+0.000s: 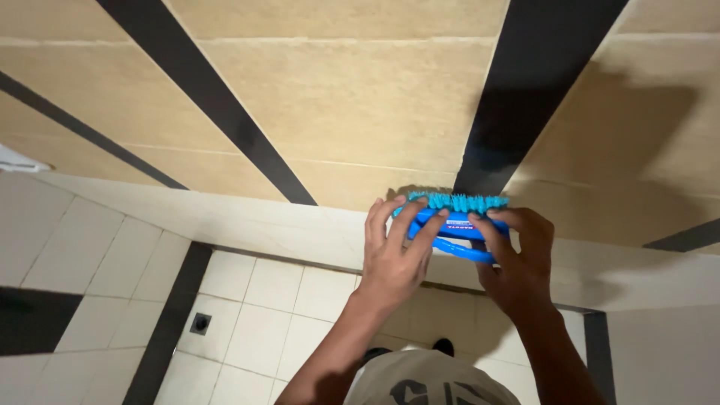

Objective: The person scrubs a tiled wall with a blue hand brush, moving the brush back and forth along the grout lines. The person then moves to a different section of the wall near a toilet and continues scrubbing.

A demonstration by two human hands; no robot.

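A blue scrub brush [455, 222] with turquoise bristles is pressed bristles-first against the beige tiled wall [352, 105], low down where the beige tiles meet a cream band. My left hand [395, 255] grips its left end, fingers curled over the handle. My right hand [514, 255] holds the right end the same way. Both forearms reach up from the bottom of the view.
Black stripes [525, 90] cross the beige wall. Below lies a white tiled floor [255, 307] with a dark strip [169, 322] and a small square drain [200, 323]. My grey-clad knee [427, 379] and a dark shoe tip [444, 346] show at the bottom.
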